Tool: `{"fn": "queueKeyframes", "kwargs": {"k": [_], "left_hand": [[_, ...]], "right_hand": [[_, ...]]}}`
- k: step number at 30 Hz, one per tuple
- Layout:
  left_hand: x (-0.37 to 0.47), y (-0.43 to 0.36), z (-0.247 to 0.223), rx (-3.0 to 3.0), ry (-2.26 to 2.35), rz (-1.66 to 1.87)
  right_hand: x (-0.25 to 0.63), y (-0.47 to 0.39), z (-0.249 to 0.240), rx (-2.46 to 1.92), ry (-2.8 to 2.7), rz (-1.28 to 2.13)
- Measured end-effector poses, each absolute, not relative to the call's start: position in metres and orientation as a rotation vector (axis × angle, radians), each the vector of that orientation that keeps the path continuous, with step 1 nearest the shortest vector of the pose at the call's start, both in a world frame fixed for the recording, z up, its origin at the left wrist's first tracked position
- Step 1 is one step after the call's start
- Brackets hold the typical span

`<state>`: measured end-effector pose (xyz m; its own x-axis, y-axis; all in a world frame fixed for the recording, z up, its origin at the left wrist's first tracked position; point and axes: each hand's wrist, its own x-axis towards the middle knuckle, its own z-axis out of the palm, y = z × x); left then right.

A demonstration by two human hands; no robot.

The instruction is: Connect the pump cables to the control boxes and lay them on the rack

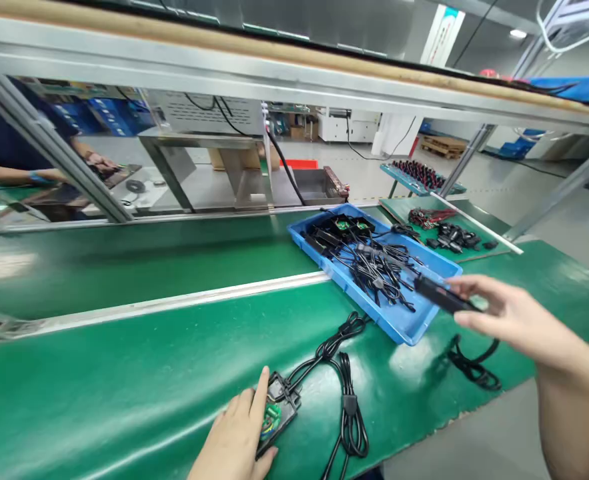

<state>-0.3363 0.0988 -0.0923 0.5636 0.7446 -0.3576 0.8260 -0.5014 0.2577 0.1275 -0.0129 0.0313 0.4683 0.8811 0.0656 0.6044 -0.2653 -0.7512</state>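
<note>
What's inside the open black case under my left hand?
Inside the black case, part of a green circuit board shows, with some thin coloured wires. Your left hand covers the case's left side, so whatever lies there can't be seen.

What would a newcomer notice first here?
Probably the blue tray heaped with black cables, at centre right on the green bench. At right, the right hand holds a long black part; at bottom centre, the left hand grips an open black case with a green circuit board inside.

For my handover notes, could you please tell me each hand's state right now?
Left hand: holding an open black case.
Right hand: holding a blurred black block.
</note>
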Motion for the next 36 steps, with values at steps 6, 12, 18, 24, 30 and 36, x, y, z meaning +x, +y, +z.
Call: {"fn": "queueKeyframes", "kwargs": {"k": [6,12,18,24,30,36], "left_hand": [[-0.356,0.118,-0.086,2.48,1.247,-0.302],[-0.366,0.119,-0.045,2.451,1.168,-0.326],[-0.389,0.131,-0.035,2.385,1.219,-0.251],[-0.414,0.15,-0.064,2.141,1.212,-0.128],[-0.281,0.226,-0.068,1.848,0.976,0.314],[-0.089,0.244,-0.072,1.429,1.192,0.526]], "right_hand": [[0.133,0.15,0.085,-2.242,-1.336,-0.058],[0.097,0.291,0.006,-2.32,-1.472,-0.112],[0.097,0.351,-0.065,-2.448,-1.574,-0.06],[0.09,0.279,-0.04,-2.321,-1.633,-0.095],[0.178,0.142,-0.059,-2.566,-1.017,-0.314],[0.241,0.089,-0.111,-2.848,-0.683,0.083]]}}
